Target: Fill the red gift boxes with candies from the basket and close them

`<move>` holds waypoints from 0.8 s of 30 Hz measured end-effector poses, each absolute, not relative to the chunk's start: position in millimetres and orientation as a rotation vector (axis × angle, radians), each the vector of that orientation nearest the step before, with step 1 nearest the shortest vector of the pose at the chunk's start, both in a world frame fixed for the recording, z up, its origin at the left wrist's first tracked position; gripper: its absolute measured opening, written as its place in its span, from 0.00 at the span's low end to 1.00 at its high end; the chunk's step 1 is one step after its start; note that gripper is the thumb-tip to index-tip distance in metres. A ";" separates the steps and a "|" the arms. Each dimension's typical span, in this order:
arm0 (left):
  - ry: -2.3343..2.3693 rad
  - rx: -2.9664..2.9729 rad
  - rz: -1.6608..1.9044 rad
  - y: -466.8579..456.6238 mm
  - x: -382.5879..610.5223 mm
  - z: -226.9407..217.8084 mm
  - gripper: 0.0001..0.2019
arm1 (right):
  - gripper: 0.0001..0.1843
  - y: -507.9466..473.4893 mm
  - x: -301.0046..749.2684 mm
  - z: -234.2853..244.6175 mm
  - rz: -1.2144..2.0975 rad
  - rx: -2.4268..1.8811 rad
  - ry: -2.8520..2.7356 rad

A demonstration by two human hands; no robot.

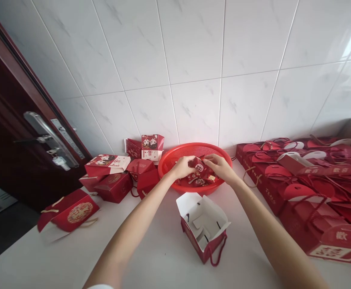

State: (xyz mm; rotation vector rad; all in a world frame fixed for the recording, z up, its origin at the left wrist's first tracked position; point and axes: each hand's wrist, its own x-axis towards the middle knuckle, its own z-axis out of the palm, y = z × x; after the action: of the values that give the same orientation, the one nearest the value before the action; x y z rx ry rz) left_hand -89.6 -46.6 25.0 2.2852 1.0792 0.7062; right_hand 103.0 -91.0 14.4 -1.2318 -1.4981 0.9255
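Note:
A red plastic basket (175, 151) by the wall holds several small red candy packets (199, 181). Over it, my left hand (183, 167) is closed on a red candy packet (198, 163) with a round pale mark. My right hand (221, 167) is also above the basket, fingers bent and thumb near the fingertips, just right of that packet. What its fingertips pinch is too small to make out. In front of the basket, between my forearms, stands an open red gift box (193, 237). Its white inside faces up, and a dark red cord handle hangs at its side.
Many red gift boxes with cord handles (307, 224) are packed together on the right. Several more red boxes (113, 186) lie in a loose pile at left, with a red gift bag (76, 210) nearer the white table's (151, 261) edge. A dark door (19, 100) stands far left.

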 end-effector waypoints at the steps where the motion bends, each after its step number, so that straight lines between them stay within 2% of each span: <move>1: 1.049 2.255 0.778 -46.6 -89.7 24.8 0.13 | 0.16 -92.1 103.2 15.3 0.966 -1.199 -1.512; 4: 0.954 2.202 0.896 -44.7 -90.3 23.7 0.12 | 0.25 -92.6 103.4 14.7 1.022 -1.144 -1.584; 6: 0.897 2.180 0.910 -43.2 -90.5 22.5 0.14 | 0.27 -91.4 103.9 12.5 0.999 -1.148 -1.607; 10: 0.828 2.108 0.926 -41.8 -90.0 20.1 0.19 | 0.25 -90.6 105.8 9.9 1.008 -1.079 -1.552; 16: 0.869 2.075 0.992 -38.8 -90.6 17.1 0.16 | 0.28 -90.7 106.5 10.4 0.997 -1.019 -1.342; 20: 0.897 2.090 1.042 -38.1 -92.8 16.5 0.17 | 0.27 -84.9 108.1 6.0 0.897 -1.038 -1.164; 24: 0.966 2.138 0.992 -39.0 -93.8 16.3 0.18 | 0.25 -81.3 109.7 3.2 0.935 -1.032 -1.119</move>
State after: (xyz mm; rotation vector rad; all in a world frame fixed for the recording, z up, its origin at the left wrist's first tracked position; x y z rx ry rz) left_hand -93.8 -39.0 16.3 2.1376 0.9660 0.9919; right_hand 109.7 -81.3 3.2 -1.0324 -1.1187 0.9353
